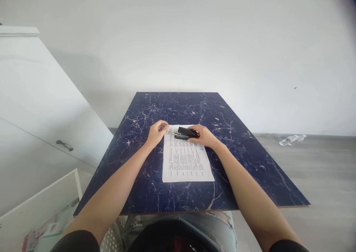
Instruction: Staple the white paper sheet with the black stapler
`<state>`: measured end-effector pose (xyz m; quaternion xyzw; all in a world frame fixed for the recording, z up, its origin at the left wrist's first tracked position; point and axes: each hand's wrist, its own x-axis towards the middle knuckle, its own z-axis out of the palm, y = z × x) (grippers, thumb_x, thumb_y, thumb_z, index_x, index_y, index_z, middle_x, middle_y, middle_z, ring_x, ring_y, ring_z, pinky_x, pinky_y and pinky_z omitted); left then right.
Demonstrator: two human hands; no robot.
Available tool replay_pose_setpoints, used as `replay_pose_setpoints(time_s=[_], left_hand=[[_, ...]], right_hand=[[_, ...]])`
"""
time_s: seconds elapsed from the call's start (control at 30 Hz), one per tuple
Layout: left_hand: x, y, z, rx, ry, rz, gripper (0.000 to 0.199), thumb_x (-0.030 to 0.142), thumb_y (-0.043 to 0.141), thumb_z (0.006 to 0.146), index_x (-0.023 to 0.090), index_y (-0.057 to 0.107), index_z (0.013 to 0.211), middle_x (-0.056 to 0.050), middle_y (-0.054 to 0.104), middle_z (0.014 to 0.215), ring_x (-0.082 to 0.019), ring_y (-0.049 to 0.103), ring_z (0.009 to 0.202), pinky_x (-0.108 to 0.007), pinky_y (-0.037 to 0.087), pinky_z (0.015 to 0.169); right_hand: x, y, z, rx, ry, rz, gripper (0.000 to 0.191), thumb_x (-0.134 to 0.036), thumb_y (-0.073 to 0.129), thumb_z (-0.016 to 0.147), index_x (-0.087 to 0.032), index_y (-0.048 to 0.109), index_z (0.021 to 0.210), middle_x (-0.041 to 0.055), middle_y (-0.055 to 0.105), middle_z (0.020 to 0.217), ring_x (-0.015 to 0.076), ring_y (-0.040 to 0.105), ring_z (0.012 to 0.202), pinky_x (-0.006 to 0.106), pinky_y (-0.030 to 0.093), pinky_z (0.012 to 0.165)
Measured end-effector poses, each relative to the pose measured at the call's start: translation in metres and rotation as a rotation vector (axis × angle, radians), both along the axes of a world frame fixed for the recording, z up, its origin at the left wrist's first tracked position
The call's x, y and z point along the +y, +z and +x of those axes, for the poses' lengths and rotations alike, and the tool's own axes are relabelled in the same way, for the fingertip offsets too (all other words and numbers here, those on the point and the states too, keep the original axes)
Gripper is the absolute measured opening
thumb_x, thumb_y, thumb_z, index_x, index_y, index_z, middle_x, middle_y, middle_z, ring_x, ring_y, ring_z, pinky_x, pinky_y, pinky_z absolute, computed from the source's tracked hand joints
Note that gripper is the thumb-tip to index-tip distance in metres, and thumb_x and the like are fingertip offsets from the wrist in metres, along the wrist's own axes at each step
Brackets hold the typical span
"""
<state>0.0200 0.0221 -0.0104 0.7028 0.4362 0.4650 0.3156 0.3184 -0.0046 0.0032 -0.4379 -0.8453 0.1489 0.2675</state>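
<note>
A black stapler [184, 132] lies over the top part of a printed paper sheet [187, 163], its metal tray showing at the left end. My right hand [204, 135] is wrapped round the stapler's right end, where a red-orange spot shows. At the paper's upper left corner is my left hand [158, 131], fingers curled together close to the metal tray. Whatever those fingertips pinch, if anything, is too small to make out. The sheet lies flat, lines of print running up and down it.
The dark blue marbled table [144, 196] stands against a white wall. A tiny pale piece [216, 118] lies on it, beyond my right hand. To the left are a white cabinet [36, 96] and an open drawer [41, 196]. A clear plastic bottle [292, 140] is on the floor.
</note>
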Motion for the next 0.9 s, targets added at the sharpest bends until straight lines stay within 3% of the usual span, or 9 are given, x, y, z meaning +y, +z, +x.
replay_pose_setpoints(time_s=[0.1, 0.23, 0.5, 0.63, 0.9], left_hand=[[0.000, -0.001, 0.000, -0.081, 0.078, -0.017, 0.018, 0.039, 0.062, 0.092, 0.021, 0.063, 0.091, -0.002, 0.071, 0.088, -0.016, 0.071, 0.065, -0.030, 0.056, 0.069], [-0.002, 0.001, 0.001, -0.093, 0.063, -0.039, 0.017, 0.037, 0.062, 0.091, 0.020, 0.062, 0.091, -0.003, 0.070, 0.091, -0.017, 0.072, 0.066, -0.028, 0.055, 0.066], [-0.008, 0.005, 0.011, -0.063, -0.216, -0.125, 0.023, 0.037, 0.063, 0.092, 0.019, 0.063, 0.107, -0.006, 0.067, 0.109, -0.021, 0.074, 0.089, -0.036, 0.057, 0.086], [-0.009, 0.007, 0.013, -0.042, -0.268, -0.147, 0.026, 0.034, 0.063, 0.093, 0.020, 0.064, 0.115, -0.009, 0.067, 0.114, -0.024, 0.072, 0.100, -0.038, 0.057, 0.089], [-0.014, 0.010, 0.019, -0.048, -0.296, -0.220, 0.022, 0.022, 0.064, 0.087, 0.019, 0.066, 0.108, -0.008, 0.069, 0.118, -0.021, 0.074, 0.088, -0.041, 0.056, 0.092]], right_hand=[[-0.001, 0.004, 0.009, -0.071, -0.009, -0.002, 0.055, -0.050, 0.080, 0.078, -0.025, 0.065, 0.125, 0.0092, 0.072, 0.113, 0.0291, 0.065, 0.098, 0.045, 0.053, 0.084], [-0.003, 0.008, 0.012, -0.080, -0.025, -0.040, 0.045, -0.043, 0.079, 0.078, -0.025, 0.069, 0.117, 0.0053, 0.073, 0.097, 0.0238, 0.065, 0.084, 0.038, 0.051, 0.077], [-0.003, 0.009, 0.008, -0.034, -0.049, -0.129, 0.059, -0.044, 0.081, 0.074, -0.023, 0.064, 0.126, 0.0036, 0.070, 0.089, 0.0191, 0.063, 0.075, 0.032, 0.046, 0.073], [-0.003, 0.008, 0.008, -0.031, -0.058, -0.130, 0.058, -0.042, 0.082, 0.072, -0.023, 0.064, 0.125, 0.0016, 0.068, 0.084, 0.0177, 0.060, 0.071, 0.031, 0.044, 0.071], [-0.002, 0.009, 0.005, -0.016, -0.051, -0.150, 0.054, -0.038, 0.086, 0.067, -0.023, 0.066, 0.114, -0.0004, 0.068, 0.080, 0.0161, 0.057, 0.069, 0.029, 0.042, 0.069]])
